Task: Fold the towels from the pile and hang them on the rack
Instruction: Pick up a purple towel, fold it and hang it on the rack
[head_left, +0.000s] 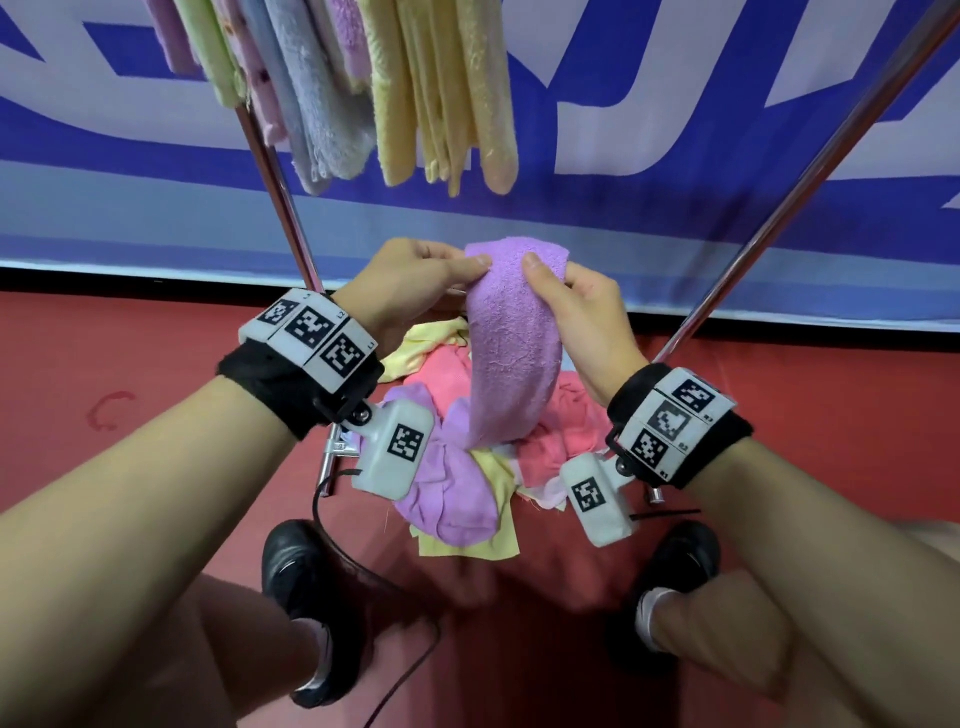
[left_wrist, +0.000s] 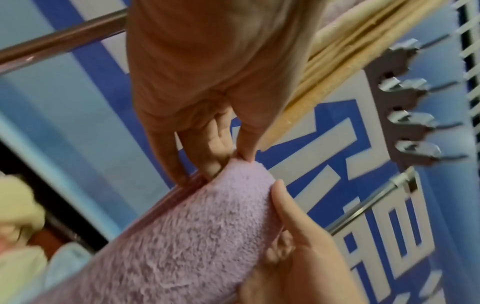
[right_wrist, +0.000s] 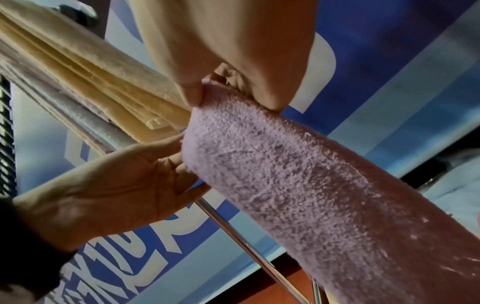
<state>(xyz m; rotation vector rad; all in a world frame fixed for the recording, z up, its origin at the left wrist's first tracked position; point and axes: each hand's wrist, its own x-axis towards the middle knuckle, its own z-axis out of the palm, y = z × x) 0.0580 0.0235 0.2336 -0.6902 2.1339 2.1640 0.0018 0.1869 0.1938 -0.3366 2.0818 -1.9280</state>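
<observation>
The step in hand is folding: a purple towel (head_left: 511, 343) is held up above the pile (head_left: 467, 457) on the red floor, its lower end trailing down to the heap. The left hand (head_left: 415, 283) pinches the top edge of the towel at its left corner between thumb and fingers; the right hand (head_left: 576, 317) pinches the same edge at the right corner, thumb pressed onto the front face. In the left wrist view the towel reads as a narrow band, so it is probably already doubled lengthwise (the layers themselves cannot be counted). Folded towels (head_left: 441, 88) hang from the rack (head_left: 280, 192) just above and behind the hands. The next move calls for completing the fold, then raising the towel to a free rail on the rack while both pinches keep the edges aligned.
</observation>
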